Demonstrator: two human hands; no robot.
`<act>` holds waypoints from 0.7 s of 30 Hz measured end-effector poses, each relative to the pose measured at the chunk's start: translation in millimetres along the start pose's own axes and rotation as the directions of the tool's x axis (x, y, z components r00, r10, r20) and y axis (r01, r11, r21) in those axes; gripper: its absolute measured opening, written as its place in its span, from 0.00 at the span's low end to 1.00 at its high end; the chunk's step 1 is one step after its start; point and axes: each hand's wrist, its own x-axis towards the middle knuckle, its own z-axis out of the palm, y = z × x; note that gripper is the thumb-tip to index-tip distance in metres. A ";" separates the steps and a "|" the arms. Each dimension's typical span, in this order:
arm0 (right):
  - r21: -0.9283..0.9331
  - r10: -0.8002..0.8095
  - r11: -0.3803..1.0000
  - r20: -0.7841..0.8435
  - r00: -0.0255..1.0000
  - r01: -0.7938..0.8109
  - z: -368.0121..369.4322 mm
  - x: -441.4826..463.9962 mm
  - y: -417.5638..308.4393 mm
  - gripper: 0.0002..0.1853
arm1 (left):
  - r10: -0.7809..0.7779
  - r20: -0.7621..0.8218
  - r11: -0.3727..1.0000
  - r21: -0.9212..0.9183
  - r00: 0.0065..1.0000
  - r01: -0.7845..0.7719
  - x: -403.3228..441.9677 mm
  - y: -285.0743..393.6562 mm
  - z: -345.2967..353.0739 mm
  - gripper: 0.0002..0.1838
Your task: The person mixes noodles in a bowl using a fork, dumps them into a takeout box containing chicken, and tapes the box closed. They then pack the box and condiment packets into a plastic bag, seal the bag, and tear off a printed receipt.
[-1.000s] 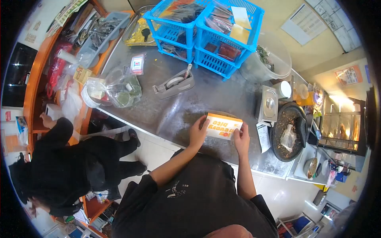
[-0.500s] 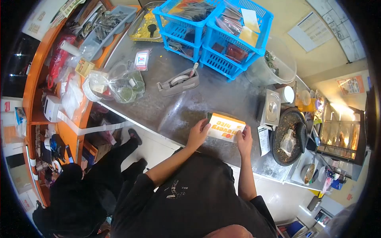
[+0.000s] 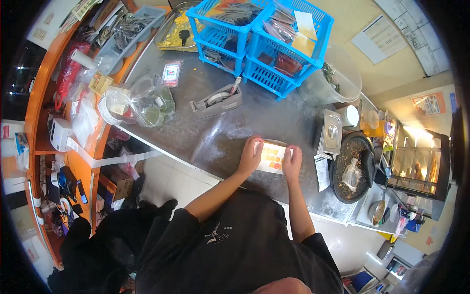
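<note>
A white box with orange lettering (image 3: 272,158) is between my hands, just above the near edge of the metal table (image 3: 196,142). My left hand (image 3: 251,153) grips its left end, and my right hand (image 3: 292,161) closes on the right end. The fingers of both hands curl over the far edge of the box. A grey tape dispenser (image 3: 217,103) stands farther back on the table, left of the box.
Blue stacked baskets (image 3: 274,49) hold packets at the back. A large stone mortar (image 3: 350,169) with a plastic bag in it and a lidded steel container (image 3: 331,133) are to the right. Bagged greens (image 3: 155,108) lie left. A person in black (image 3: 112,245) is at lower left.
My right hand has moved left, toward my left hand, and both now reach over the box's far edge. The box's lettered face is turned differently. The other person's leg has shifted.
</note>
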 end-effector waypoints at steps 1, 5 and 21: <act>0.015 -0.021 1.000 -0.012 1.000 0.022 1.5 0.9 0.1 0.06 | 0.020 -0.017 1.000 0.001 1.000 -0.020 -0.5 1.0 -0.1 0.13; 0.038 -0.029 0.999 -0.028 0.999 0.030 2.3 0.6 -0.8 0.06 | 0.026 -0.046 0.999 0.026 0.999 -0.025 1.1 16.5 -3.2 0.10; 0.187 -0.095 0.980 0.159 0.983 0.064 9.4 15.3 17.7 0.08 | 0.091 0.098 0.989 0.108 0.991 -0.101 14.1 -13.5 5.6 0.11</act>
